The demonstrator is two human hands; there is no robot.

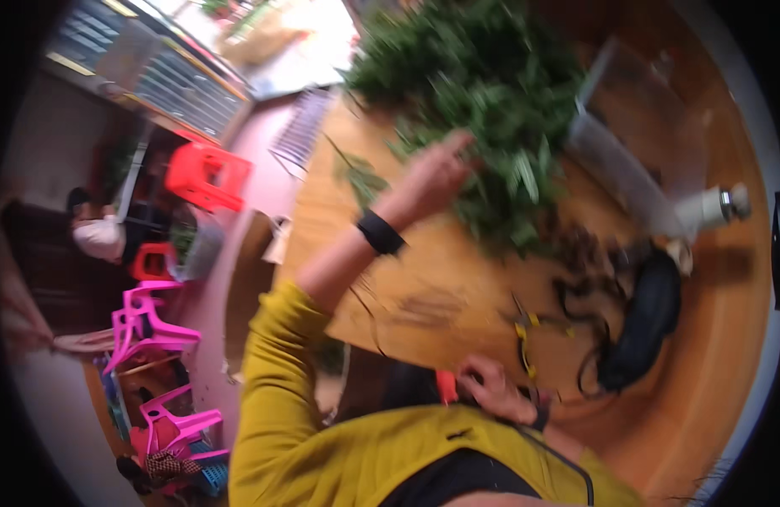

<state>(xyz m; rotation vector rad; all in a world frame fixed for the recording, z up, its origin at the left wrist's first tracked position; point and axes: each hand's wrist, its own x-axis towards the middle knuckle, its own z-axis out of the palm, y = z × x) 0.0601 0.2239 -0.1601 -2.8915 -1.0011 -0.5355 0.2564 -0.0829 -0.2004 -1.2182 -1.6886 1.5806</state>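
Note:
A large heap of leafy green branches (483, 93) covers the far part of the wooden table (348, 313). My left hand (432, 173), with a black band at the wrist, reaches to the near left edge of the heap. Motion blur smears its fingers, so their grip is unclear. A separate leafy sprig (356, 173) lies to the left of that hand. Close to my body, at the table's front edge, my right hand (496, 389) has curled fingers against a small red object (447, 386), whose kind I cannot make out. Yellow-and-black-handled pliers (525, 342) lie beyond the right hand.
A translucent plastic bin (618, 165) stands at the right, beside a white bottle (707, 207). A dark pouch (643, 321) lies near it. Thin stem scraps (428, 308) are on the table. To the left are a red stool (208, 173), pink stools (149, 325) and a seated person (98, 232).

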